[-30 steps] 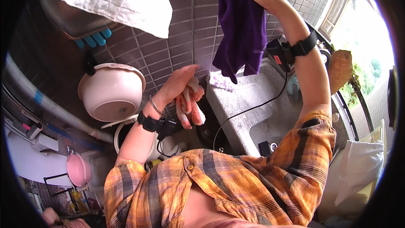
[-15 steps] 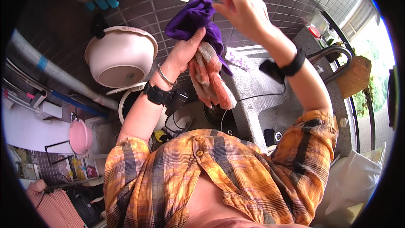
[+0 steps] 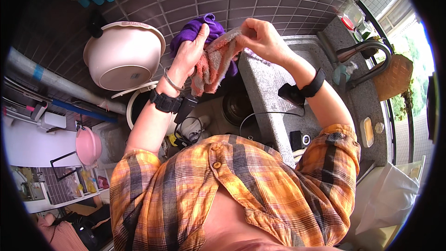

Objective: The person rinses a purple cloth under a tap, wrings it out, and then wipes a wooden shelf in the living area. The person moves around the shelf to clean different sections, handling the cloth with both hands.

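Note:
My left hand (image 3: 189,53) is closed around a bunched purple cloth (image 3: 188,32) and a fuzzy pink and grey cloth (image 3: 210,62), thumb on top. The pink and grey cloth hangs below the palm, and a purple end shows behind it. With fingers pinched, my right hand (image 3: 264,41) grips the upper right corner of the fuzzy cloth and holds it out to the side. Both hands are in the air, left of the stone sink (image 3: 260,88). A white and purple cloth behind my right wrist is mostly hidden.
A beige basin (image 3: 127,58) hangs on the tiled wall at the left. The dark faucet (image 3: 371,49) curves over the sink's right side, near a soap dish (image 3: 367,132). Along the far left runs a grey pipe (image 3: 60,80); a pink basin (image 3: 88,146) hangs farther back.
My right hand has come down from above the purple cloth and taken hold of the fuzzy cloth's edge. The left hand's bundle has shifted slightly left, with the fuzzy cloth now spread sideways.

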{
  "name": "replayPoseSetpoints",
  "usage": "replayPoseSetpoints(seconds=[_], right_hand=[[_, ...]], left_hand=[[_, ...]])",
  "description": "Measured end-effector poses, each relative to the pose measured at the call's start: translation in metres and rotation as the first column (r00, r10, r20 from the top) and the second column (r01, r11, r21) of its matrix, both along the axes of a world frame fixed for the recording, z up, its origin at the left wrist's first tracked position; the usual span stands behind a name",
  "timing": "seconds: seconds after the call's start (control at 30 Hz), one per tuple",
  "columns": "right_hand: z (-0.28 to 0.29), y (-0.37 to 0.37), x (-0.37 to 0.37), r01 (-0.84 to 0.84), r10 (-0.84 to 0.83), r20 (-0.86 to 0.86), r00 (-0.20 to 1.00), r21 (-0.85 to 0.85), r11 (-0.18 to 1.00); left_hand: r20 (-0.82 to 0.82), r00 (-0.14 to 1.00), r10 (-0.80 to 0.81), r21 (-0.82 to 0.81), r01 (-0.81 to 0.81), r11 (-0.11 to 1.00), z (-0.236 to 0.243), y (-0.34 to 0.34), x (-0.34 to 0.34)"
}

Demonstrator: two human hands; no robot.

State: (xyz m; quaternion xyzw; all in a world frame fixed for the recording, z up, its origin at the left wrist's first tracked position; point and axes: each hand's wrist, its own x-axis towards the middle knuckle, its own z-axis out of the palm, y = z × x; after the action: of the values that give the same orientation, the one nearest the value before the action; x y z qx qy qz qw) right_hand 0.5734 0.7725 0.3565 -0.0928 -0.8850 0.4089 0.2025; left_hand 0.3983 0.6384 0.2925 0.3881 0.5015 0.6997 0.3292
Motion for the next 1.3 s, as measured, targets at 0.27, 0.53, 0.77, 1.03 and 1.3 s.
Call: replayPoseSetpoints(seconds=[0.27,0.53,0.77,1.03,1.3], right_hand=[[0.015,0.006,-0.002,-0.113,0.136,0.103,0.985,-0.205,0.972],[0.000,0.026,0.001,0.065,-0.244,0.109,0.964,0.790,0.610],[-0.007,0.024,-0.013,0.227,-0.280,-0.385,0.879,-0.178,0.958],[0.132,0.070,-0.047,0.145,-0.043,-0.871,0.489,0.033,0.989],[0.317,0.082,-0.073,0.755,0.058,-0.958,0.279,0.257,0.604]], left_hand=[[-0.160,0.983,0.090,0.138,-0.068,0.988,0.000,-0.006,0.017],[-0.186,0.974,0.127,0.078,-0.115,0.990,-0.006,-0.010,0.036],[-0.040,0.999,0.027,-0.382,-0.041,0.923,0.012,-0.014,0.035],[0.204,0.978,0.049,-0.338,0.023,0.941,-0.005,-0.010,0.020],[0.031,0.989,-0.147,-0.288,0.150,0.946,-0.014,-0.032,0.004]])
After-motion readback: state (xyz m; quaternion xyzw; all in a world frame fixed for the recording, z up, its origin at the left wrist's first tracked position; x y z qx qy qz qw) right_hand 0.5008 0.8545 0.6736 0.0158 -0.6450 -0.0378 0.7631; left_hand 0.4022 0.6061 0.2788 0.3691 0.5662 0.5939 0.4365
